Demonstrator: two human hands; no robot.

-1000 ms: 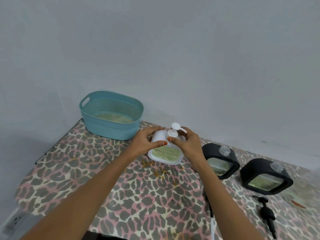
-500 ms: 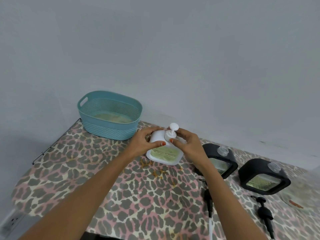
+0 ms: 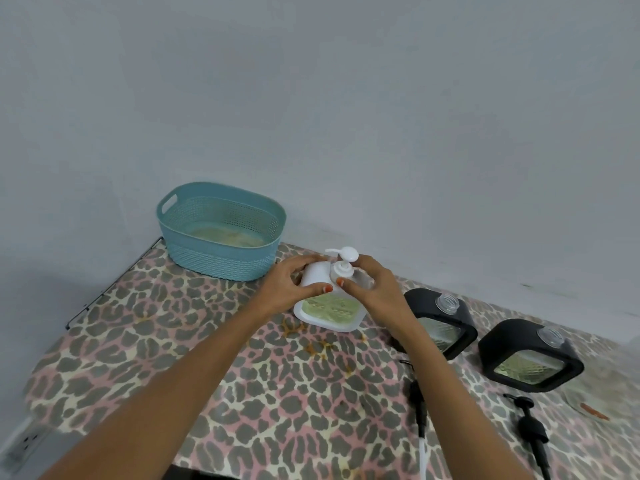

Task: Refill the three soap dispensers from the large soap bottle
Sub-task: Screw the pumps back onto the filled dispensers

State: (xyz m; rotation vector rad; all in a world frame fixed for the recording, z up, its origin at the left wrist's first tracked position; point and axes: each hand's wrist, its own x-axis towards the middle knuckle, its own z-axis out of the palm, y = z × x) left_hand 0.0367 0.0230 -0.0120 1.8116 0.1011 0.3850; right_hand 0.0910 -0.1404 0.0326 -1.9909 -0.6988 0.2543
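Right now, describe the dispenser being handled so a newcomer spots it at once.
Find the teal basket by the wall. Just right of it, the left hand and right hand hold a dispenser. It alone is white with a pump; the two black dispensers lack pumps.

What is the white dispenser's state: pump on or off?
On. The white pump stands in the neck of the white dispenser; the left hand holds the body, the right hand pinches the collar. Screwed tight: cannot tell.
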